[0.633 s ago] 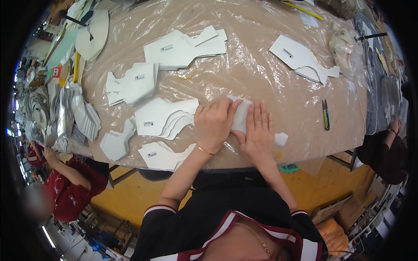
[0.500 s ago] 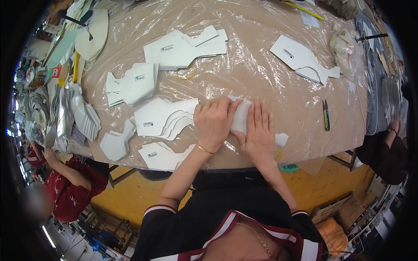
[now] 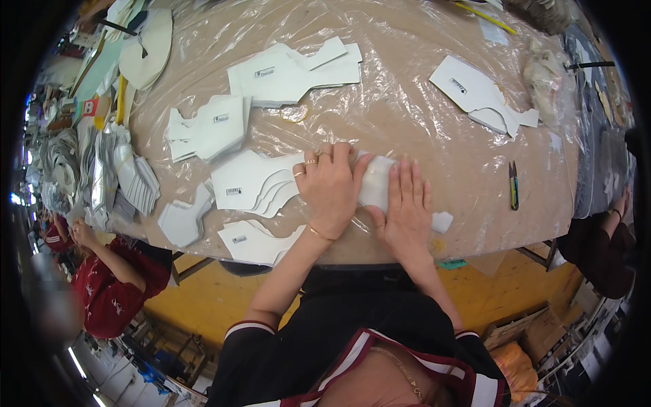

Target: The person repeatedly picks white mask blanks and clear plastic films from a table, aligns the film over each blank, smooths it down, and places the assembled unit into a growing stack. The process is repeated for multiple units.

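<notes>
Pale piece (image 3: 375,182) on the table (image 3: 434,136), flanked by both hands, left of the snips (image 3: 513,186).
Its visible part runs longer away from the body than across, ends partly covered. The right hand (image 3: 405,210), flat with fingers straight and holding nothing, overlaps its snips-facing side; the left hand (image 3: 330,186), fingers loosely bent, touches the side farther from the snips, and whether it pinches the edge I cannot tell.

Bright light is glinting off clear plastic sheeting (image 3: 400,74).
White streaks are crossing the desk (image 3: 475,230); a strip light (image 3: 77,363) is glowing at lower left, fisheye distortion is curving the desk's edge, and black vignetting is ringing the view.
</notes>
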The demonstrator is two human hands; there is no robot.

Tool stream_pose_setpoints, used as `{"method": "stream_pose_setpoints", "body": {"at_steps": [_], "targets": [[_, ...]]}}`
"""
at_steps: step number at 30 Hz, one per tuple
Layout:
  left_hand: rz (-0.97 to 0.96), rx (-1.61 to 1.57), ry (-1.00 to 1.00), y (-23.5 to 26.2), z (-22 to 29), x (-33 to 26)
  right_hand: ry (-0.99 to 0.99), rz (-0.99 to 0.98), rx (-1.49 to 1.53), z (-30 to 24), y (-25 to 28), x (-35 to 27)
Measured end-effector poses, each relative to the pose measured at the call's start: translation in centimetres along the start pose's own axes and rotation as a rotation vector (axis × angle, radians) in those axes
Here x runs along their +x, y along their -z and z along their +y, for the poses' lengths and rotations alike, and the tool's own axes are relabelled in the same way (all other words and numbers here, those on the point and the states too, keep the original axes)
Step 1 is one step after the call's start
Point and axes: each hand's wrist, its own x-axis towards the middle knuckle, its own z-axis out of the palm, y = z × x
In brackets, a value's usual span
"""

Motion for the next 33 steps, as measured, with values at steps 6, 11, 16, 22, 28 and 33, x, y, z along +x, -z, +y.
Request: {"method": "stream_pose_setpoints", "body": {"at_steps": [6,11,16,22,28,33], "targets": [[0.047,0.017,-0.139,1.1,-0.3,-0.3,0.016,-0.002,-0.022,0.2,0.0,0.1],[-0.435,-0.369,-0.595,0.8,0.3,-2.3,0.042,-0.037,-0.012,0.6,0.3,-0.3],[-0.529,-0.373,-0.508,0.3,-0.4,-2.7,0.041,-0.016,0.008,0.7,0.2,-0.1],[-0.47,-0.2,-0.39,0.6,0.2,-3.3,0.002,-0.005,0.005,0.4,0.1,-0.1],[-0.423,-0.206,-0.287,0.1,0.4,-3.3,0.008,0.015,0.006,0.7,-0.3,-0.3],[-0.184,0.056,-0.067,2.2,-2.9,-0.1,0.045,0.067,0.034,0.8,0.2,-0.5]]}}
